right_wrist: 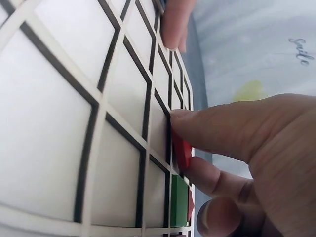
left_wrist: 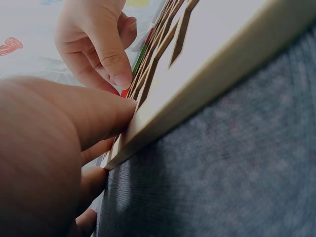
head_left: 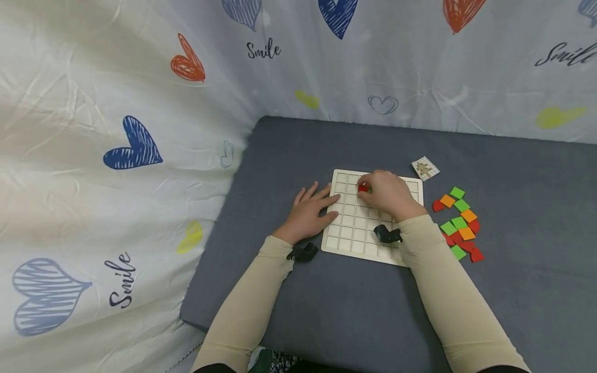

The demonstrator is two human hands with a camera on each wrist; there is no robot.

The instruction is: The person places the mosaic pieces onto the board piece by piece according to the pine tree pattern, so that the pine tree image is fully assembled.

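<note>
A pale wooden grid board [head_left: 346, 233] lies on the grey table, its squares edged by raised lines. My right hand [head_left: 389, 195] is over its far part, thumb and fingertip pinching a red tile [right_wrist: 181, 149] at the grid. Right beside that tile, a green tile [right_wrist: 178, 201] sits in the grid, with a bit of red showing past it. My left hand [head_left: 309, 213] has its fingers spread, and its thumb and fingertips touch the board's left edge. In the left wrist view the left thumb [left_wrist: 106, 111] lies against the board's side.
Loose red, green and orange tiles [head_left: 459, 223] lie scattered to the right of the board. A small patterned card [head_left: 425, 168] is by the board's far right corner. A curtain [head_left: 186, 129] printed with hearts borders the table on the left and at the back.
</note>
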